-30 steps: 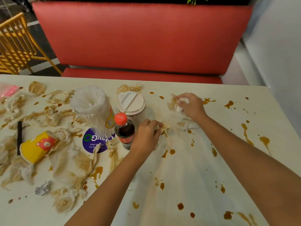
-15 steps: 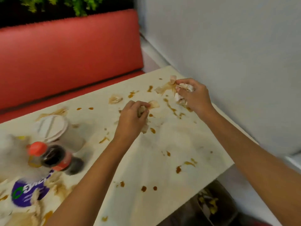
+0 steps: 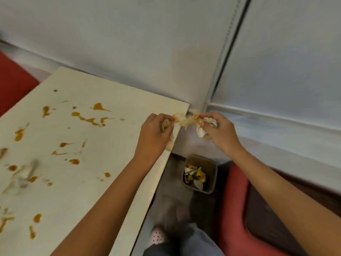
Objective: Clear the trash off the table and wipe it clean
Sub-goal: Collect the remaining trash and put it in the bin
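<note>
My left hand [image 3: 154, 133] grips a wad of stained tissue [image 3: 180, 118] right at the table's right edge. My right hand [image 3: 219, 130] holds another crumpled, stained tissue [image 3: 203, 126] just past the edge, in the air above the floor. The two wads nearly touch between the hands. Below them on the floor stands a small trash bin [image 3: 210, 167] with wrappers inside. The cream table [image 3: 114, 100] is spattered with brown sauce stains [image 3: 86, 118].
A grey wall [image 3: 147, 43] runs close behind the table's far edge. Red bench seats show at the far left [image 3: 13, 85] and lower right [image 3: 232, 200]. More stained tissue [image 3: 22, 176] lies blurred at the table's left. My foot [image 3: 157, 236] is beside the table.
Both hands carried their tissue wads rightward off the table's middle to its right edge, over the bin. The view swung right; the bottle, cups and tissue pile left the frame.
</note>
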